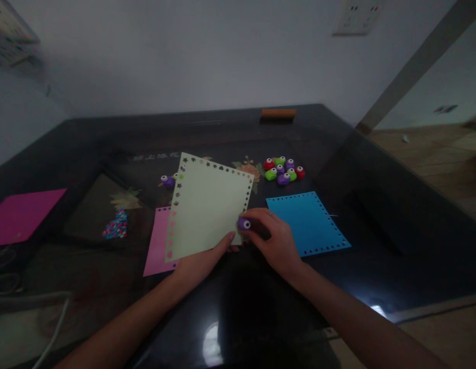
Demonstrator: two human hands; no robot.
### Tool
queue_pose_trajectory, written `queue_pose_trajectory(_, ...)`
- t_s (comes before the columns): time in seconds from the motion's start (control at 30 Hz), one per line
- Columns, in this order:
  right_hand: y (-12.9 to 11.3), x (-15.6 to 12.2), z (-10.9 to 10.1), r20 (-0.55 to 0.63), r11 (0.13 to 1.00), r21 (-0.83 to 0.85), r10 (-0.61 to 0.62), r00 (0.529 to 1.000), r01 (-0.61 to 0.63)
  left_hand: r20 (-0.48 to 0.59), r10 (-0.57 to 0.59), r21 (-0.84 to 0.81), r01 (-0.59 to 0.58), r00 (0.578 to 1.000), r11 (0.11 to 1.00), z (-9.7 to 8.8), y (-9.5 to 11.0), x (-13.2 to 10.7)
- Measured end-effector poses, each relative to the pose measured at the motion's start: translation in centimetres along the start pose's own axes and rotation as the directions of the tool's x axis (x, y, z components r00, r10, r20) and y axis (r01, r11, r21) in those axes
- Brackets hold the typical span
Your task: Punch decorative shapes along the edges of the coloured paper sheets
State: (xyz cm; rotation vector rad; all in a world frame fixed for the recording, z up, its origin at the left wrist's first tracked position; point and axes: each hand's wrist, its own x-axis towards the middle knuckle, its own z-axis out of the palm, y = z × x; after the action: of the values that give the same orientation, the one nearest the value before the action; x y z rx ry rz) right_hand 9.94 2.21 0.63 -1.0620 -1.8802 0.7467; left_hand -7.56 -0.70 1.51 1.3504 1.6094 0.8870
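My left hand (210,253) grips a pale yellow-green sheet of paper (210,210) by its lower edge, thumb on top and fingers beneath. Small shapes are punched along the sheet's left, top and upper right edges. Between the thumb and fingers of my right hand (276,238) is a purple craft punch (244,224) with a star on its white button. The punch sits at the sheet's lower right edge; whether the paper is inside its slot I cannot tell. Partly under the sheet lies a pink sheet with holes (157,241).
A blue sheet with punched edges (310,223) lies at right. Behind it sit several red, green and purple punches (284,171). Another purple punch (168,181) is at left, near a pile of colourful bits (117,224). A magenta sheet (26,215) and scissors (5,282) lie far left.
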Motion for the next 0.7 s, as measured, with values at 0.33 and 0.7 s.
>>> queue_pose_trajectory(0.33,1.9,0.6,-1.3,-0.011,0.989,0.003,0.151,0.988,-0.151,0.037,0.336,0.218,-0.336,0.941,0.916,1.9,0.8,2.4)
queue_pose_trajectory(0.7,1.9,0.9,-1.9,0.029,0.955,-0.18,0.243,0.97,-0.234,0.133,0.248,0.395,-0.281,0.96,0.875,2.0,0.7,1.6)
